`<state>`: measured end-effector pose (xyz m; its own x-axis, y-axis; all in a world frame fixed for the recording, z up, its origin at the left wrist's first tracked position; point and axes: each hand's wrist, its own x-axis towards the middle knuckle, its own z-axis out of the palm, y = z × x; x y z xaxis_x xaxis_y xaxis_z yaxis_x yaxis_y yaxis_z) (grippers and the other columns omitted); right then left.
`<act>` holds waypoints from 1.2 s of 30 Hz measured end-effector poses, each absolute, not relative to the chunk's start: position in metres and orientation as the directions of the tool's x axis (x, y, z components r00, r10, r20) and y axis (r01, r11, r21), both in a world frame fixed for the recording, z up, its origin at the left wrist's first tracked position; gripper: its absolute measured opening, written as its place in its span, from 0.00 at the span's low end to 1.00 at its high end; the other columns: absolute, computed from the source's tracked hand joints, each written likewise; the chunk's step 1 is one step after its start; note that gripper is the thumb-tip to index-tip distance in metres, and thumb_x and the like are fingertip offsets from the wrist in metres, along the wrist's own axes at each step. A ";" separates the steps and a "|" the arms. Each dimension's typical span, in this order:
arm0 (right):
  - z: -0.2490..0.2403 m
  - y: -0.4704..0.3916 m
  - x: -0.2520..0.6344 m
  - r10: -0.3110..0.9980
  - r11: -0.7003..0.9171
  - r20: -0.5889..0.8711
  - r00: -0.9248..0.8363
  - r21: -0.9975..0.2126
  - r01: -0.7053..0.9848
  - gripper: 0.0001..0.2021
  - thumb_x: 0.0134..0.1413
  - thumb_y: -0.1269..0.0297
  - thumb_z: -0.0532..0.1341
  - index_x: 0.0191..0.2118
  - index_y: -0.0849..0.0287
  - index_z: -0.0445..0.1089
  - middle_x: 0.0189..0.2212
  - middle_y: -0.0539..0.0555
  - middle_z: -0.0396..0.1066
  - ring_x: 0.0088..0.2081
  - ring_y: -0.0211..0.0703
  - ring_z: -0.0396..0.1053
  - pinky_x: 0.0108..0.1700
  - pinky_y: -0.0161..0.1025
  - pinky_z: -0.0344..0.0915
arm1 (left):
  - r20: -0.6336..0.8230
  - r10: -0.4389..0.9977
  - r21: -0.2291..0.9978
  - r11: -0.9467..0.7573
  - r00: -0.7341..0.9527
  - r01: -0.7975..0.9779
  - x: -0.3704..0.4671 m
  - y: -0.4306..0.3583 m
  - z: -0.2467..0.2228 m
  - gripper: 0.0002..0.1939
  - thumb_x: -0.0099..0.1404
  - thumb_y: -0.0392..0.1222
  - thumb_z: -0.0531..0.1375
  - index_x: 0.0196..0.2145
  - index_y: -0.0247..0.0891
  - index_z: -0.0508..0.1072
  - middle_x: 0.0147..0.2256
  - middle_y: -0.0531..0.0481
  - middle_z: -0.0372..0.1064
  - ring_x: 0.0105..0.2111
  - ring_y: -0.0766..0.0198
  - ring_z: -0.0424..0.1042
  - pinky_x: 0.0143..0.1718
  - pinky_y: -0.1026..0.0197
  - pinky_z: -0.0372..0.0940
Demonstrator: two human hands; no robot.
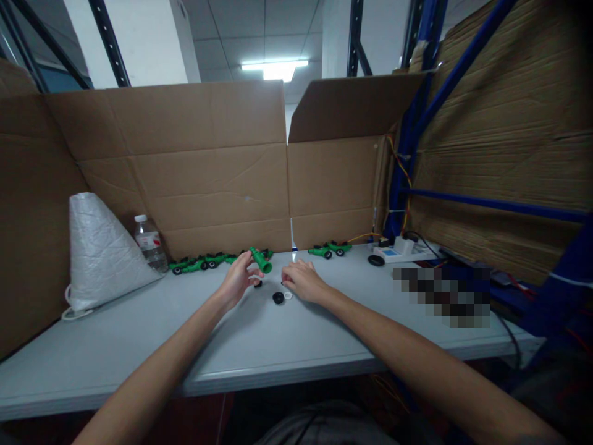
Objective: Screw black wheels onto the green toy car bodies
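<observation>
A green flared tube (262, 261), wide end facing me, is held tilted above the table by my left hand (238, 278). Thumb and fingers close around its narrow end. A small dark round piece (258, 284) shows just under that hand. My right hand (302, 279) rests low on the table with its fingers curled together. A tiny dark bit shows at its fingertips, too small to name. Between the hands lie a black round cap (278, 298) and, touching or close beside it, a small white ring (288, 296).
Green pieces with black round parts (189, 266) line the back left; more green pieces (328, 250) sit back right. A white wrapped cone-shaped bundle (104, 259) and a water bottle (151, 244) stand left. A black ring (376, 260) and power strip (407, 250) are right. Cardboard (208, 179) walls the table.
</observation>
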<state>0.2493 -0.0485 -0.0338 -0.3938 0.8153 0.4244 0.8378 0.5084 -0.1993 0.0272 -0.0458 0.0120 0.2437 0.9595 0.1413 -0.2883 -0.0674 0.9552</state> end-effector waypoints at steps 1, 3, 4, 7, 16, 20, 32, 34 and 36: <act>-0.033 -0.049 0.249 0.818 0.507 0.420 -0.393 -0.202 0.838 0.01 0.65 0.67 0.66 0.39 0.57 0.75 0.40 0.56 0.74 0.46 0.50 0.64 0.47 0.44 0.50 | 0.146 0.961 0.954 -0.075 0.235 -0.289 0.027 -0.046 0.012 0.18 0.66 0.51 0.67 0.49 0.38 0.73 0.44 0.44 0.77 0.26 0.66 0.75 0.23 0.66 0.64; -0.032 -0.050 0.249 0.820 0.504 0.419 -0.390 -0.208 0.838 0.02 0.65 0.67 0.66 0.39 0.57 0.75 0.40 0.56 0.74 0.46 0.50 0.64 0.47 0.44 0.51 | 0.161 0.962 0.954 -0.094 0.219 -0.285 0.027 -0.046 0.011 0.19 0.66 0.49 0.67 0.51 0.38 0.74 0.43 0.45 0.76 0.26 0.67 0.74 0.23 0.65 0.64; -0.032 -0.050 0.249 0.821 0.503 0.418 -0.388 -0.210 0.838 0.02 0.65 0.67 0.65 0.39 0.57 0.75 0.40 0.56 0.74 0.46 0.50 0.64 0.47 0.44 0.51 | 0.168 0.962 0.954 -0.104 0.215 -0.282 0.027 -0.046 0.011 0.19 0.66 0.49 0.68 0.51 0.38 0.74 0.42 0.46 0.76 0.26 0.67 0.74 0.23 0.65 0.64; -0.032 -0.050 0.249 0.822 0.505 0.413 -0.391 -0.212 0.836 0.01 0.66 0.67 0.65 0.40 0.57 0.75 0.40 0.56 0.75 0.47 0.50 0.64 0.47 0.44 0.50 | 0.177 0.961 0.954 -0.115 0.212 -0.276 0.026 -0.046 0.010 0.19 0.66 0.47 0.68 0.51 0.37 0.74 0.39 0.47 0.74 0.25 0.67 0.73 0.23 0.66 0.64; -0.041 -0.043 0.251 0.815 0.515 0.409 -0.410 -0.187 0.837 0.03 0.69 0.65 0.63 0.42 0.57 0.72 0.42 0.56 0.73 0.48 0.51 0.63 0.48 0.44 0.51 | 0.171 0.968 0.958 -0.120 0.184 -0.262 0.026 -0.044 0.009 0.21 0.63 0.50 0.70 0.50 0.37 0.75 0.37 0.49 0.74 0.24 0.69 0.71 0.23 0.66 0.61; -0.043 -0.042 0.251 0.816 0.519 0.392 -0.424 -0.176 0.836 0.03 0.71 0.65 0.61 0.43 0.57 0.70 0.44 0.57 0.72 0.48 0.51 0.63 0.48 0.44 0.52 | 0.180 0.971 0.960 -0.138 0.160 -0.242 0.026 -0.042 0.008 0.26 0.59 0.54 0.73 0.48 0.37 0.75 0.36 0.49 0.74 0.23 0.70 0.69 0.23 0.66 0.60; -0.045 -0.042 0.251 0.836 0.505 0.334 -0.435 -0.158 0.849 0.04 0.73 0.67 0.56 0.44 0.58 0.68 0.46 0.58 0.71 0.50 0.52 0.62 0.47 0.44 0.49 | 0.249 0.952 0.964 -0.224 0.179 -0.146 0.027 -0.040 0.002 0.35 0.52 0.51 0.77 0.52 0.35 0.70 0.29 0.56 0.69 0.23 0.71 0.66 0.25 0.66 0.61; -0.045 -0.043 0.251 0.833 0.511 0.340 -0.437 -0.168 0.843 0.05 0.73 0.68 0.55 0.44 0.58 0.67 0.45 0.58 0.72 0.49 0.52 0.61 0.47 0.43 0.49 | 0.253 0.950 0.964 -0.231 0.180 -0.134 0.027 -0.039 0.001 0.35 0.52 0.51 0.77 0.52 0.35 0.70 0.30 0.55 0.69 0.23 0.71 0.67 0.25 0.66 0.62; -0.045 -0.043 0.251 0.829 0.517 0.346 -0.440 -0.173 0.838 0.05 0.72 0.70 0.54 0.44 0.58 0.67 0.45 0.58 0.72 0.49 0.52 0.61 0.47 0.44 0.49 | 0.257 0.950 0.963 -0.237 0.179 -0.126 0.027 -0.037 0.000 0.36 0.52 0.51 0.77 0.53 0.35 0.70 0.30 0.55 0.69 0.23 0.71 0.66 0.25 0.65 0.62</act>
